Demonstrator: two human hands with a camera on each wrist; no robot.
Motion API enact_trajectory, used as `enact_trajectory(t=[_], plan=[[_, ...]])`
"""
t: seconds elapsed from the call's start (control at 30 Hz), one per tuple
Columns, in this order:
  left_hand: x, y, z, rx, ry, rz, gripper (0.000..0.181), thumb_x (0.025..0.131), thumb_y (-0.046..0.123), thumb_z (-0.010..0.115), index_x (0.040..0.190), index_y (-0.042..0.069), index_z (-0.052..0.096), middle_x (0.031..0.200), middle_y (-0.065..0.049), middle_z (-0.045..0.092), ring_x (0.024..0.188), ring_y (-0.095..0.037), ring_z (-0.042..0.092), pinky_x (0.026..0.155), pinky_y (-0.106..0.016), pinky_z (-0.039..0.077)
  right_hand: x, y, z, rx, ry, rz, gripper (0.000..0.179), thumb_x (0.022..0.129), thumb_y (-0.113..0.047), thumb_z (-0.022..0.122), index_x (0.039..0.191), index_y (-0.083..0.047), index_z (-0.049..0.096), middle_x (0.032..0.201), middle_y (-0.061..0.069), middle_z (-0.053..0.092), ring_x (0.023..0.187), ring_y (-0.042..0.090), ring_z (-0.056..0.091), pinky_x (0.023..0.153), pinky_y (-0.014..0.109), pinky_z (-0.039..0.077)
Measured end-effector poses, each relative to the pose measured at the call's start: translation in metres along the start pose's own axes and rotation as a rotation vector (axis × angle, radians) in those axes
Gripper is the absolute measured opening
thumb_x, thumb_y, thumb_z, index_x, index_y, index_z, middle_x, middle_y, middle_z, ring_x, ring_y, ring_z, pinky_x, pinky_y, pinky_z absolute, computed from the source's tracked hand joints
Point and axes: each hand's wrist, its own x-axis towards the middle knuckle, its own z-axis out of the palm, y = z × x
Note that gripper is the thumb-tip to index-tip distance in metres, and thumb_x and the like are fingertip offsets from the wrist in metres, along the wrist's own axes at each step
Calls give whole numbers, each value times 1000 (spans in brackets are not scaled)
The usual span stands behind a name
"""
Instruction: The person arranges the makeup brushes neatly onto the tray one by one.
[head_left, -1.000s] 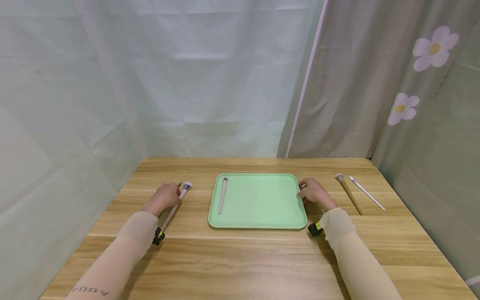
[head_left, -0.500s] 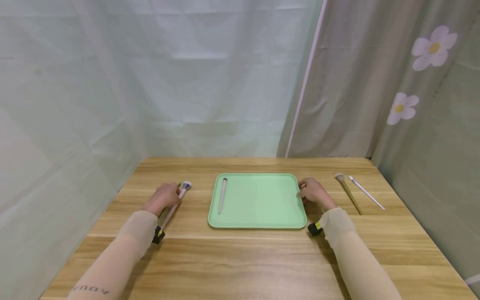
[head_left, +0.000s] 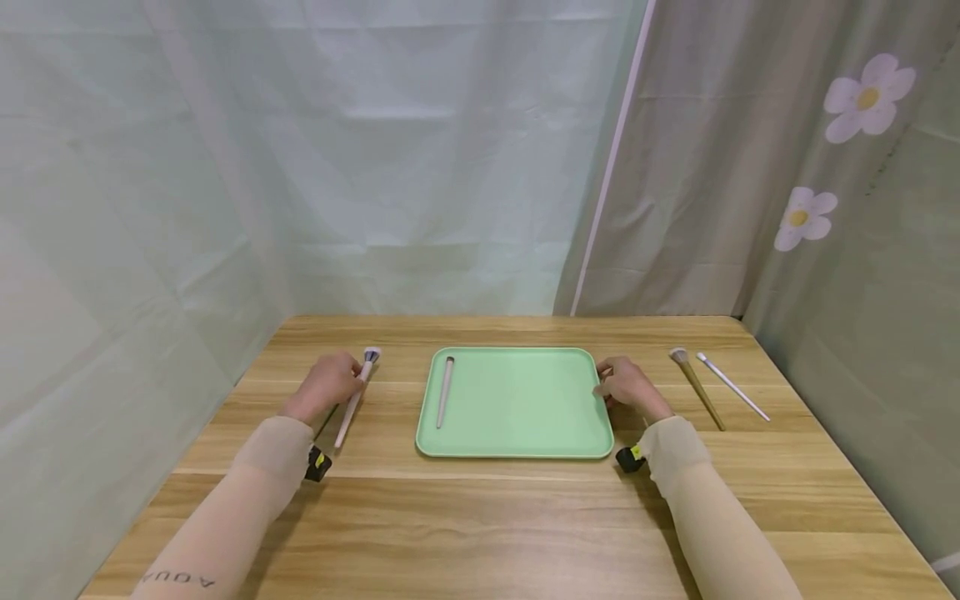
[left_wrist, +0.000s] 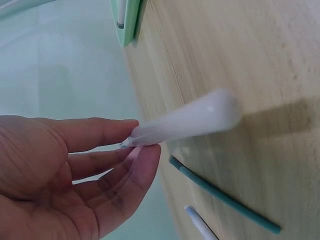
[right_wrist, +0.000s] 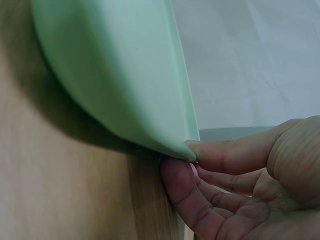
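Observation:
My left hand (head_left: pixel 327 385) pinches a makeup brush (head_left: pixel 349 417) with a pale pink handle and white-tipped bristles. In the left wrist view this brush is raised off the wood, its rounded handle end toward the camera and its bristles hidden behind the fingers. Below it lie a dark green stick-like handle (left_wrist: pixel 225 195) and part of a pale one (left_wrist: pixel 200 223). My right hand (head_left: pixel 628 385) pinches the right rim of a mint green tray (head_left: pixel 525 404) between thumb and fingers. A slim pale brush (head_left: pixel 446 393) lies along the tray's left side.
Right of the tray, an olive-handled makeup brush (head_left: pixel 699 389) and a thin white brush (head_left: pixel 733 386) lie on the wooden table (head_left: pixel 480 525). Curtains (head_left: pixel 420 167) hang behind the table and at both sides.
My left hand has lifted the pink-handled brush from the table and shifted slightly up the view, turning it a little more upright. The right hand and tray stay put.

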Motion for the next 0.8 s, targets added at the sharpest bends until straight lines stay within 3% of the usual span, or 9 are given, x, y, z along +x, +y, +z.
enact_trajectory(t=[0.2,0.6,0.8], plan=[[4,4,2,-21,42,10,26,96,3,61,114,-13,71,76,-10,66,55,-11,53,50,-22,45,-1,0,0,8,3,-1,42,92,6,63,131,19,54,97,21,60,69,22,62,62,32,60],[4,11,1,-57,32,14,30,99,3,61,122,-15,68,85,-15,71,60,-14,58,53,-23,50,1,2,1,-7,6,3,42,94,6,65,132,18,54,101,22,60,71,23,62,62,33,60],[5,13,1,-63,38,22,31,99,4,62,124,-15,67,77,-11,70,59,-15,58,55,-26,49,2,2,2,-8,7,17,43,94,6,65,134,17,54,107,24,59,72,23,62,63,33,60]])
